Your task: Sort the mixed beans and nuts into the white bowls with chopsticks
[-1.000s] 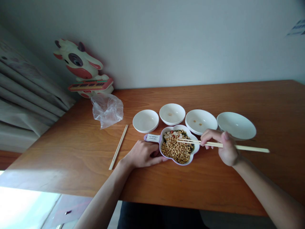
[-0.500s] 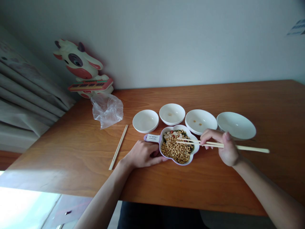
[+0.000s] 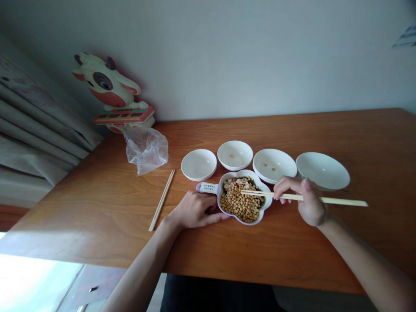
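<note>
My right hand (image 3: 303,199) is closed on a pair of chopsticks (image 3: 344,201). Their tips meet over the soybeans (image 3: 242,206) in a white, flower-shaped bowl with a lilac rim and a short labelled handle (image 3: 208,187). Paler, flatter pieces like peanuts (image 3: 230,184), dark green bits and a little red lie among the soybeans. At the bowl's (image 3: 267,203) left side, my left hand (image 3: 196,210) steadies it, fingers curled below the handle and thumb along the lower edge. Whether the chopstick tips pinch anything is too small to tell.
Behind the bowl stand white bowls in a row: one (image 3: 199,165), a second (image 3: 234,156) with a pale piece inside, a third (image 3: 274,164) with two brownish pieces, and a fourth (image 3: 323,170). Spare chopsticks (image 3: 161,200), a plastic bag (image 3: 147,149) and a cow toy (image 3: 113,93) are left.
The chopstick tips in my right hand, spread apart before, have come together over the soybeans. My left hand and the bowls stay where they were.
</note>
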